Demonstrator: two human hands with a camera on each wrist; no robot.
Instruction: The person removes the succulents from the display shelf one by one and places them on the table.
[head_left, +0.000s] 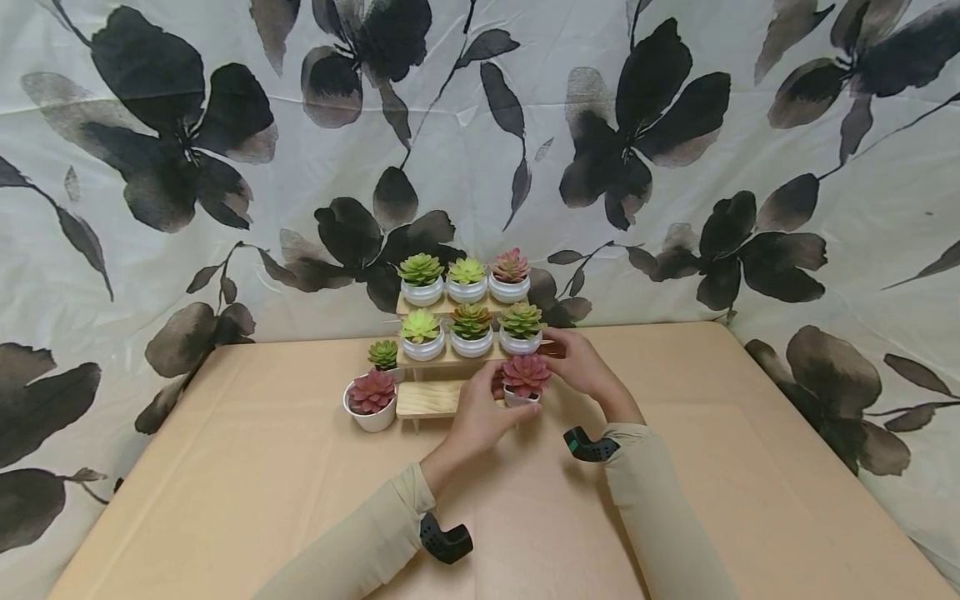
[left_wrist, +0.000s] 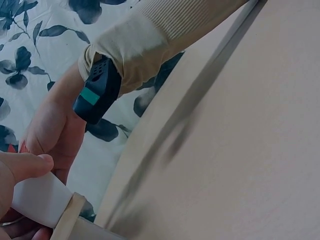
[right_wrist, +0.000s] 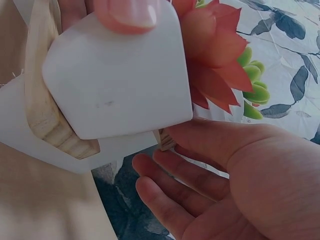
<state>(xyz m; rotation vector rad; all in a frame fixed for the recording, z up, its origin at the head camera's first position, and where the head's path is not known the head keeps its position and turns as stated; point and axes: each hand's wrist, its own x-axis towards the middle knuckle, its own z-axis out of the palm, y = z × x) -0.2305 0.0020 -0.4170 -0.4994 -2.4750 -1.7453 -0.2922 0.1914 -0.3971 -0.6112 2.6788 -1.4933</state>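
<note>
A potted pink-red succulent point(head_left: 525, 375) in a white pot point(right_wrist: 120, 75) is at the right end of the lowest step of a wooden tiered stand point(head_left: 431, 402). My left hand point(head_left: 480, 408) grips this pot, thumb across its white side in both wrist views. My right hand point(head_left: 581, 367) is just right of the plant, beside the stand. In the right wrist view its fingers point(right_wrist: 172, 195) are loosely extended, and its thumb reaches the pot's lower corner, the tip hidden behind it.
Small potted succulents fill the middle and top steps, among them a green one point(head_left: 521, 325) close to my right hand. Left of the stand, a red succulent in a white pot point(head_left: 372, 408) and a green one point(head_left: 383, 356) stand on the table point(head_left: 300, 467). A floral cloth point(head_left: 487, 125) hangs behind.
</note>
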